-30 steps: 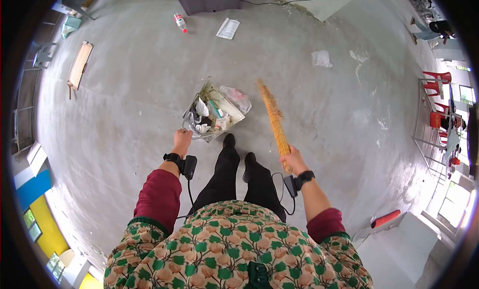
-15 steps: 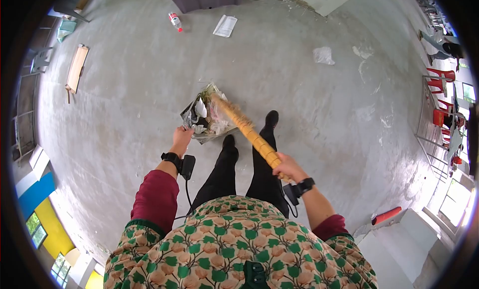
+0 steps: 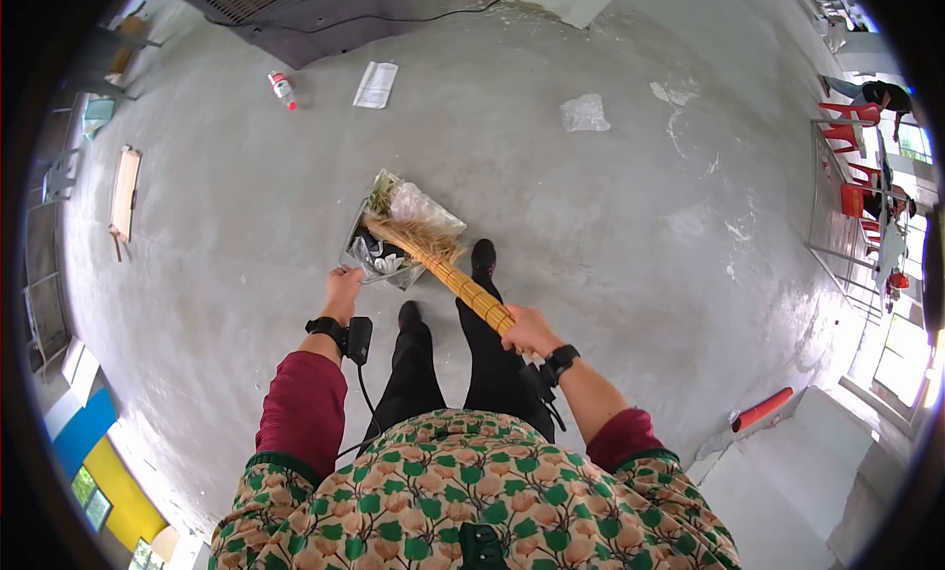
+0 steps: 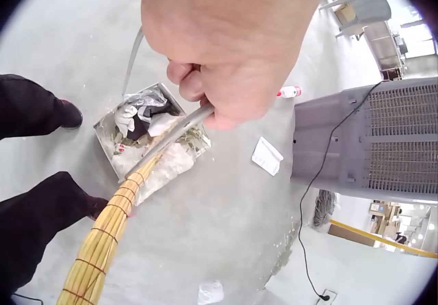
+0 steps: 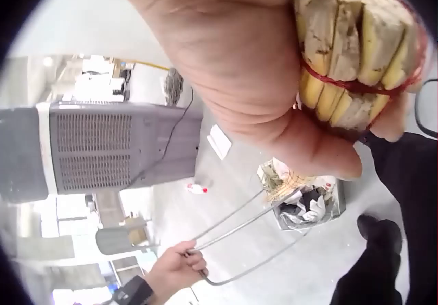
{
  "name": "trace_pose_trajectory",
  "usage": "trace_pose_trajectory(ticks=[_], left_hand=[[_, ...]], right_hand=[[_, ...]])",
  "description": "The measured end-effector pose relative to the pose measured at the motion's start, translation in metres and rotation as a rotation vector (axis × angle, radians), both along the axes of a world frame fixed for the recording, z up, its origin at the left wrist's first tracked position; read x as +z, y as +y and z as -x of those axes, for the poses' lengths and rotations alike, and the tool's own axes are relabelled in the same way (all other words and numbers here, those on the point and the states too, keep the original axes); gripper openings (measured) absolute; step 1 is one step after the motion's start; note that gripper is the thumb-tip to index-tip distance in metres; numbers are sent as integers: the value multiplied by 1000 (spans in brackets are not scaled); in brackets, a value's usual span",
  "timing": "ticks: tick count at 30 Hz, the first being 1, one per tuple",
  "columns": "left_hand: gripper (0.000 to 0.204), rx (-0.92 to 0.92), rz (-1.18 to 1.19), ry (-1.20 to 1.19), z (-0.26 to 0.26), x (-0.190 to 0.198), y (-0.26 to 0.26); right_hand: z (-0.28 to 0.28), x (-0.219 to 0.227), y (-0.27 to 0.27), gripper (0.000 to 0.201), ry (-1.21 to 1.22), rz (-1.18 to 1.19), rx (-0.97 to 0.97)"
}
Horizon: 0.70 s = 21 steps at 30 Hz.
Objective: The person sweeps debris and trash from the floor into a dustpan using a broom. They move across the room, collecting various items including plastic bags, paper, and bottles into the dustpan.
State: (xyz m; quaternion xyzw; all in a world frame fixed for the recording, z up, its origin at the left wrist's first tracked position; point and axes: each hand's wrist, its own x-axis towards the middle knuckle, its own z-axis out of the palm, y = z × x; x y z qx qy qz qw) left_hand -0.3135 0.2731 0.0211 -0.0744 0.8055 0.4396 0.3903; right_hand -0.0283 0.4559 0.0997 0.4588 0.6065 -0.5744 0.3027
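The left hand grips the bent metal handle of a litter-filled dustpan. Inside lie crumpled white tissues, dark scraps, dry leaves and a clear plastic bag spread toward one edge. In the right hand is a bound straw broom, fingers wrapped around its butt end beside a red tie. The broom slants down to the left, its frayed bristles lying over the dustpan and covering part of the litter.
Ahead on the concrete floor lie a plastic bottle, a white sheet and a clear plastic scrap. A grey-purple vented machine with a black cable stands beyond. Red chairs and a person are far right.
The right hand has swung the broom leftward from the bare floor onto the dustpan. The plastic bag, earlier beside the dustpan, is now in it. The feet have stepped; the left hand keeps its grip.
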Motion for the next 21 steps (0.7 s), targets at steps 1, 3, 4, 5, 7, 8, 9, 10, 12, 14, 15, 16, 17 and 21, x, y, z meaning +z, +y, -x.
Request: trace_pose_trajectory(ticks=[1, 3, 4, 5, 7, 8, 9, 10, 12, 14, 15, 16, 17, 21], left_hand=[[12, -6, -3, -4, -1, -2, 5], [16, -71, 24, -49, -2, -3, 9], [16, -78, 26, -53, -6, -2, 13], [17, -162, 28, -45, -10, -1, 17], [19, -246, 28, -41, -15, 2, 26], [20, -222, 28, -70, -15, 4, 29], [20, -194, 31, -98, -16, 4, 28], [20, -194, 31, -96, -14, 3, 26], [19, -209, 3, -100, -9, -4, 17], [19, -218, 11, -105, -6, -8, 12], [18, -231, 12, -109, -6, -8, 8], [18, -230, 17, -113, -5, -6, 8], [17, -228, 29, -139, -4, -4, 7], [15, -241, 63, -122, -5, 3, 12]], right_hand=[[-9, 3, 6, 51, -4, -3, -6], [-26, 14, 25, 58, 14, -40, -193], [-25, 34, 45, 63, -31, -46, -223], [-25, 46, 64, 62, -75, -93, -279], [-29, 48, 103, 57, -150, -185, -409], [-32, 43, 124, 54, -180, -228, -481], [-36, 32, 144, 50, -147, -353, -465], [-39, 17, 163, 47, -110, -478, -452], [-38, -8, 204, 41, -148, -540, -448], [-34, -29, 216, 36, -190, -592, -433], [-31, -37, 214, 33, -192, -571, -304], [-28, -47, 211, 31, -194, -551, -178], [-29, -56, 193, 29, -209, -573, -56], [-22, -12, 123, 34, -140, -184, -263]])
